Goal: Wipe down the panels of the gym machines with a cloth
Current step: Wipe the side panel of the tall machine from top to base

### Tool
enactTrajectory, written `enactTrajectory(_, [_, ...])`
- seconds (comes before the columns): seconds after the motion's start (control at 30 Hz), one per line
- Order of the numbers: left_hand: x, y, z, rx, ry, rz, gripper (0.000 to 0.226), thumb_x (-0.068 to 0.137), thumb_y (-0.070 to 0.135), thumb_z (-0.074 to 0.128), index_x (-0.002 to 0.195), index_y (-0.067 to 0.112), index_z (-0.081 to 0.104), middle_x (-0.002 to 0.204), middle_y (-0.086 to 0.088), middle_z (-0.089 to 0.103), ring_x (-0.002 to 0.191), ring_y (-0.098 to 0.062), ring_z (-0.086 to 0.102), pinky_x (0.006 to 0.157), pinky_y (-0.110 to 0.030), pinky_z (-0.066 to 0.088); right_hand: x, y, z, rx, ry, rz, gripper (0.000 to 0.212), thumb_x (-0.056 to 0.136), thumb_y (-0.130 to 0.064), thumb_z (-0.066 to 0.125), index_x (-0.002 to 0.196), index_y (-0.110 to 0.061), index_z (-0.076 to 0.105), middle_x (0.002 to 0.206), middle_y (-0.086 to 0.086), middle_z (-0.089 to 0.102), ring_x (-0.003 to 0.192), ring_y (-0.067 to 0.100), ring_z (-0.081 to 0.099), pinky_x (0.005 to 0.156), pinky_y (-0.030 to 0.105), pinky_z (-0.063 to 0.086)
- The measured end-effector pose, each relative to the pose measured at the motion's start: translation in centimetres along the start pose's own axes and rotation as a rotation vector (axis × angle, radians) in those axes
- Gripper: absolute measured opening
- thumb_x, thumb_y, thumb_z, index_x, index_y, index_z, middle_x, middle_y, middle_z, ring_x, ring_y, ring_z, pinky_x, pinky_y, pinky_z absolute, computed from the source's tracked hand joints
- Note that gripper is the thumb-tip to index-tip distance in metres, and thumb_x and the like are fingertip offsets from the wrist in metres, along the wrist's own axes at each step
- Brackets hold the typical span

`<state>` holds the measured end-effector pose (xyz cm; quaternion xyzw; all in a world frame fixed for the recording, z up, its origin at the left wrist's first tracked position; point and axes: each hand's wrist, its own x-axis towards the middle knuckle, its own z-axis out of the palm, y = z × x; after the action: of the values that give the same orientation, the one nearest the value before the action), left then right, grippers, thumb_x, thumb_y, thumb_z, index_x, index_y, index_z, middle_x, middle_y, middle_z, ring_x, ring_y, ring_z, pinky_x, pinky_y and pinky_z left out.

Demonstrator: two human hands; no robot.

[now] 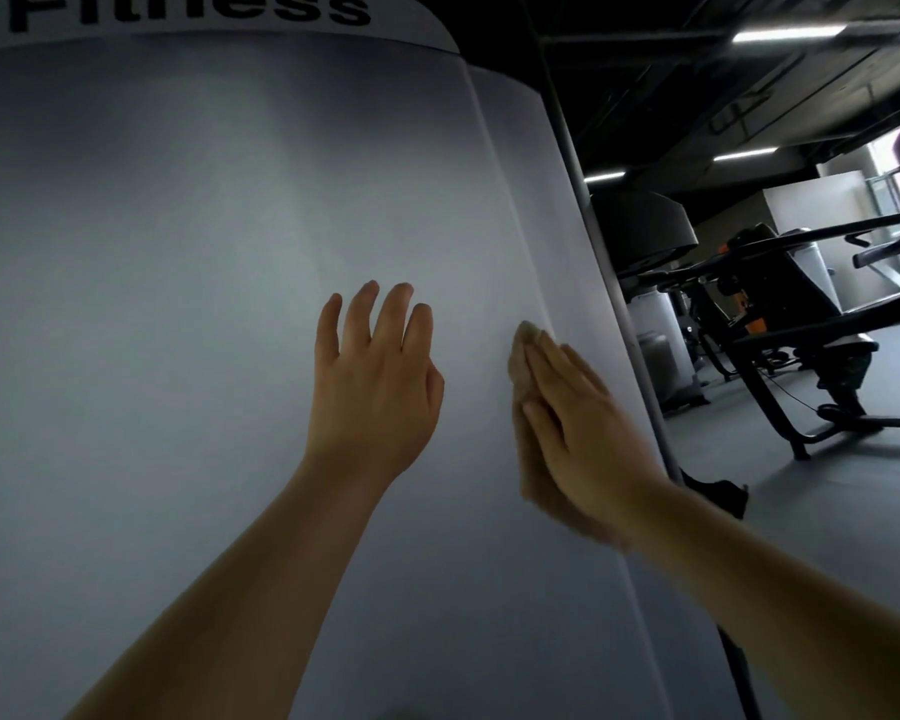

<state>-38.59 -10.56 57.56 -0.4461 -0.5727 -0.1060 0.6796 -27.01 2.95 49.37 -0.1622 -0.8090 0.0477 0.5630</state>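
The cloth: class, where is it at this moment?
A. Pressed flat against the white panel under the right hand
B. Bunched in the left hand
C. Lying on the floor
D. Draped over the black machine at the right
A: the cloth shows beneath the flat right hand against the white panel; the left hand is bare.

grey gym floor (pixel 827 537), black exercise machine (pixel 780 324)

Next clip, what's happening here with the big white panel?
A person is wiping the white panel of a gym machine. The right hand presses a pale cloth flat against the panel near its right edge, fingers straight; the cloth is mostly hidden under the hand and blurred. The left hand rests beside it with fingers spread on the panel, holding nothing. Other dark gym machines stand in the background to the right.
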Motion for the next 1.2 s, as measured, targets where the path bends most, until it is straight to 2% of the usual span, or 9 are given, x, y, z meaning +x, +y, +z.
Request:
enactTrajectory(0.1, [-0.1, 0.1, 0.1, -0.005, 0.016, -0.001, 0.041, 0.087, 0.023, 0.032, 0.114, 0.003, 0.055, 0.127, -0.017, 0.054, 0.122, -0.038, 0.047, 0.102, -0.054, 0.034, -5.8, 0.5, 2.3, 0.013, -0.046, -0.001, 0.058, 0.093, -0.051, 0.018, 0.142, -0.032, -0.007, 0.152, -0.018, -0.011, 0.140, 0.000, -0.017, 0.110, 0.013, -0.014])
enactTrajectory(0.2, [-0.1, 0.2, 0.1, -0.013, 0.020, 0.000, 0.040, 0.087, 0.022, 0.033, 0.114, 0.002, 0.055, 0.127, -0.017, 0.054, 0.121, -0.039, 0.047, 0.102, -0.054, 0.034, -4.9, 0.5, 2.4, 0.006, -0.044, 0.016, 0.064, 0.085, -0.055, 0.003, 0.143, -0.030, -0.008, 0.152, -0.016, -0.012, 0.142, 0.004, -0.015, 0.116, 0.022, -0.008])
enactTrajectory(0.3, [-0.1, 0.2, 0.0, -0.013, -0.002, -0.003, 0.040, 0.087, 0.023, 0.033, 0.114, 0.002, 0.054, 0.128, -0.018, 0.053, 0.122, -0.039, 0.047, 0.102, -0.055, 0.033, 0.5, 0.0, 1.0, 0.008, 0.032, 0.014, 0.060, 0.096, -0.046, 0.016, 0.147, -0.024, -0.006, 0.157, -0.008, -0.003, 0.145, 0.013, -0.003, 0.119, 0.032, 0.002])
enactTrajectory(0.47, [-0.1, 0.2, -0.1, -0.025, -0.024, -0.001, 0.036, 0.086, 0.020, 0.048, 0.116, 0.001, 0.054, 0.129, -0.020, 0.053, 0.123, -0.040, 0.046, 0.103, -0.056, 0.032, 7.7, 0.8, -1.9, -0.034, 0.037, 0.089, 0.059, 0.101, -0.037, 0.023, 0.150, -0.017, -0.004, 0.159, 0.001, 0.004, 0.145, 0.019, 0.008, 0.119, 0.035, 0.008])
enactTrajectory(0.6, [-0.1, 0.1, -0.2, -0.015, -0.025, -0.006, 0.039, 0.089, 0.021, 0.035, 0.117, 0.001, 0.052, 0.130, -0.020, 0.051, 0.123, -0.040, 0.044, 0.104, -0.056, 0.031, 0.7, -0.5, 2.8, -0.026, 0.124, 0.087, 0.056, 0.098, -0.045, 0.004, 0.144, -0.024, -0.019, 0.158, 0.002, -0.007, 0.145, 0.026, -0.004, 0.119, 0.041, 0.001])
enactTrajectory(0.77, [-0.2, 0.4, -0.1, -0.021, -0.001, -0.008, 0.043, 0.087, 0.023, 0.032, 0.116, 0.000, 0.054, 0.128, -0.020, 0.053, 0.122, -0.040, 0.046, 0.103, -0.056, 0.032, -2.5, -0.6, 5.6, -0.098, 0.223, 0.058, 0.055, 0.101, -0.040, 0.001, 0.149, -0.014, -0.004, 0.155, 0.013, 0.016, 0.143, 0.033, 0.013, 0.113, 0.046, 0.014])
enactTrajectory(0.9, [-0.1, 0.2, 0.1, -0.010, 0.019, 0.001, 0.042, 0.087, 0.023, 0.034, 0.116, 0.001, 0.054, 0.128, -0.020, 0.053, 0.122, -0.039, 0.046, 0.102, -0.056, 0.032, 4.3, 0.4, 2.7, -0.007, 0.239, 0.092, 0.060, 0.089, -0.052, -0.003, 0.142, -0.026, -0.016, 0.157, -0.002, -0.005, 0.145, 0.020, -0.005, 0.119, 0.039, 0.001])
enactTrajectory(1.0, [0.0, 0.2, 0.3, -0.011, 0.037, 0.003, 0.042, 0.087, 0.023, 0.034, 0.115, 0.001, 0.054, 0.128, -0.019, 0.053, 0.121, -0.040, 0.046, 0.102, -0.056, 0.033, 6.9, 2.3, 1.3, 0.049, 0.231, 0.101, 0.062, 0.091, -0.051, 0.005, 0.148, -0.030, -0.008, 0.159, -0.008, -0.002, 0.145, 0.012, -0.006, 0.119, 0.035, 0.001])
enactTrajectory(1.2, [0.0, 0.2, 0.2, -0.012, 0.029, 0.004, 0.042, 0.087, 0.023, 0.032, 0.116, 0.000, 0.053, 0.128, -0.020, 0.052, 0.122, -0.040, 0.045, 0.103, -0.056, 0.031, -0.4, 4.9, 3.4, 0.084, 0.192, 0.203, 0.063, 0.083, -0.054, -0.005, 0.141, -0.033, -0.015, 0.155, -0.013, -0.016, 0.138, -0.005, -0.020, 0.113, 0.019, -0.014])
